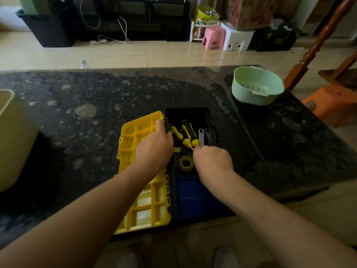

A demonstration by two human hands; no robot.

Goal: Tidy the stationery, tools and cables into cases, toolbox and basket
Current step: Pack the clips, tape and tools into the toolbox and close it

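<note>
An open toolbox with a dark blue body lies on the dark stone table, its yellow lid folded out to the left. Inside lie two yellow-and-black screwdrivers, a silver wrench, a roll of yellowish tape and a binder clip. My left hand grips the lid's right edge at the hinge side. My right hand is curled over the box, holding the near end of the silver wrench.
A pale green basket stands at the table's back right. A cream bin stands at the left edge. An orange stool and a wooden post are to the right; a pink stool stands on the floor beyond.
</note>
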